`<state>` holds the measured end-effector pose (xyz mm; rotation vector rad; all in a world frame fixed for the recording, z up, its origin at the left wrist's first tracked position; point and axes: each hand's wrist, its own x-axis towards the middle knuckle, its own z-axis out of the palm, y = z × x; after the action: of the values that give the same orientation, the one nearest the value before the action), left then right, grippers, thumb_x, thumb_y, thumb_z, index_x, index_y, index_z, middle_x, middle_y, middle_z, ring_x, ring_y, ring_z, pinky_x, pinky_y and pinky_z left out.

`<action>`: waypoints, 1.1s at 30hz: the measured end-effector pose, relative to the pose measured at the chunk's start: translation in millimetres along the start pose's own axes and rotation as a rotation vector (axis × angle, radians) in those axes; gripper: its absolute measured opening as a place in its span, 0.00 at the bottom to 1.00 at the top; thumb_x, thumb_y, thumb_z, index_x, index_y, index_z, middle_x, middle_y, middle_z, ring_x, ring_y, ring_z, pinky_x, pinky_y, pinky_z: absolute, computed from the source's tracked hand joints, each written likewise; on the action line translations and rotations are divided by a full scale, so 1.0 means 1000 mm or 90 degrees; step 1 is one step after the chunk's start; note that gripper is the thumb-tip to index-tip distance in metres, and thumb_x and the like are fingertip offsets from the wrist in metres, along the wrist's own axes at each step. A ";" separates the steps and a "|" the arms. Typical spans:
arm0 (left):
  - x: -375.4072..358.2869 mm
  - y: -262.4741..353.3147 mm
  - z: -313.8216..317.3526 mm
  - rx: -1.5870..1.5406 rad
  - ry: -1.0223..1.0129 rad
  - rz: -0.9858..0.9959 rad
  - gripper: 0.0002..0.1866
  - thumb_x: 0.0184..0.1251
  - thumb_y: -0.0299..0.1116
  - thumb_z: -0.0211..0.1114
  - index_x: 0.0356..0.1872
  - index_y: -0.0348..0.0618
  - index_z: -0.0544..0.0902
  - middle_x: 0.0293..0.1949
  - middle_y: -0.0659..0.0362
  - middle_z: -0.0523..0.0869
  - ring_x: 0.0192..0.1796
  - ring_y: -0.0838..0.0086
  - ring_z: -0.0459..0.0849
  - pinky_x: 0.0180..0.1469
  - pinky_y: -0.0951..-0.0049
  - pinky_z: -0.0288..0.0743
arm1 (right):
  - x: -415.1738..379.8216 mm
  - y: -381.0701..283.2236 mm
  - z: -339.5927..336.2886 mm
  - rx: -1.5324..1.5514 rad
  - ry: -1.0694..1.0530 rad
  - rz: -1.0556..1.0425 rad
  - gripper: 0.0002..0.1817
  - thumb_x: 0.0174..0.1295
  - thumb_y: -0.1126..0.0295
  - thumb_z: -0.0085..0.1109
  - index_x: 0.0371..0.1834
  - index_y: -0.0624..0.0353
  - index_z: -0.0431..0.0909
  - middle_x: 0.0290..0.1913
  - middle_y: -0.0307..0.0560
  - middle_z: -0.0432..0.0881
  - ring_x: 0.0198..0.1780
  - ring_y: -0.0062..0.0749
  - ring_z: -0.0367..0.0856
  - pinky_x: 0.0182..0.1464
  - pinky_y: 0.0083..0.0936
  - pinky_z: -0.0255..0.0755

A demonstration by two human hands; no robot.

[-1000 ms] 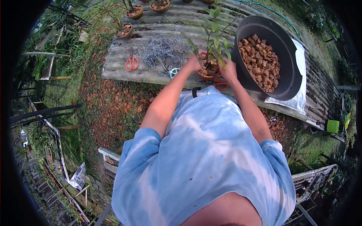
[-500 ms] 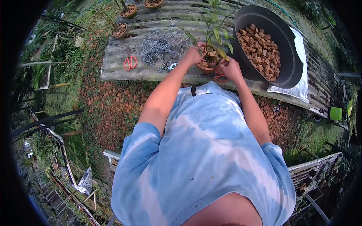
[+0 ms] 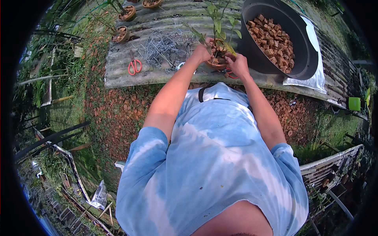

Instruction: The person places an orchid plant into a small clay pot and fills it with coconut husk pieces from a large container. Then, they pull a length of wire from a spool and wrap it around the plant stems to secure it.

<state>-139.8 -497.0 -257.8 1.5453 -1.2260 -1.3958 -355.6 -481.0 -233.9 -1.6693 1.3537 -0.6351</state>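
Note:
A leafy potted plant (image 3: pixel 217 24) stands in a clay pot (image 3: pixel 215 66) filled with brown chunks, near the front edge of a corrugated sheet. My left hand (image 3: pixel 202 52) is at the pot's left side, its fingers closed around the base of the plant's stems and partly hidden by leaves. At the right rim, my right hand (image 3: pixel 238 65) has thumb and fingers pinched together below a yellowing leaf (image 3: pixel 230 48); what they hold is too small to make out. Beneath that hand lies a red-handled tool (image 3: pixel 232 74), partly covered.
A large black tub (image 3: pixel 305 67) of brown cubes (image 3: pixel 271 41) leans at the right on a white sack (image 3: pixel 315 83). Left of the pot lie a tangle of grey wires (image 3: pixel 163 49) and red-handled scissors (image 3: pixel 134 67). More potted plants (image 3: pixel 121 34) stand at the back left.
My right hand has shifted slightly up and inward over the pot's rim, beside the yellowing leaf. My left hand stays at the stems. The camera view has tilted a little.

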 end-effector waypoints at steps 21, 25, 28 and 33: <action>0.005 -0.001 -0.006 0.168 0.005 0.094 0.20 0.69 0.16 0.64 0.59 0.39 0.72 0.43 0.57 0.88 0.39 0.75 0.89 0.35 0.71 0.87 | -0.005 -0.022 0.050 0.156 0.170 0.123 0.10 0.66 0.70 0.68 0.38 0.69 0.87 0.30 0.49 0.91 0.33 0.29 0.92 0.38 0.26 0.84; 0.008 0.003 -0.010 0.108 -0.043 0.008 0.21 0.68 0.17 0.64 0.59 0.41 0.70 0.44 0.58 0.88 0.37 0.73 0.89 0.33 0.72 0.86 | -0.001 -0.015 0.071 0.213 0.250 0.139 0.10 0.66 0.68 0.69 0.38 0.67 0.88 0.32 0.50 0.91 0.33 0.30 0.91 0.39 0.27 0.83; 0.020 -0.009 -0.012 0.090 -0.041 0.031 0.20 0.69 0.20 0.67 0.57 0.41 0.70 0.42 0.59 0.89 0.34 0.73 0.89 0.32 0.72 0.85 | 0.000 -0.014 0.077 0.186 0.294 0.124 0.10 0.65 0.67 0.69 0.39 0.65 0.89 0.33 0.51 0.92 0.34 0.32 0.91 0.42 0.29 0.83; 0.012 -0.004 -0.016 0.101 -0.047 0.057 0.21 0.68 0.24 0.71 0.56 0.41 0.71 0.40 0.61 0.90 0.33 0.74 0.89 0.32 0.74 0.84 | -0.007 -0.027 0.077 0.141 0.326 0.118 0.11 0.64 0.66 0.68 0.44 0.63 0.90 0.35 0.54 0.91 0.37 0.38 0.92 0.46 0.33 0.83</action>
<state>-123.5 -508.9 -262.4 1.5351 -1.4632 -1.3362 -281.1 -450.0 -247.1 -1.2283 1.6984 -1.1080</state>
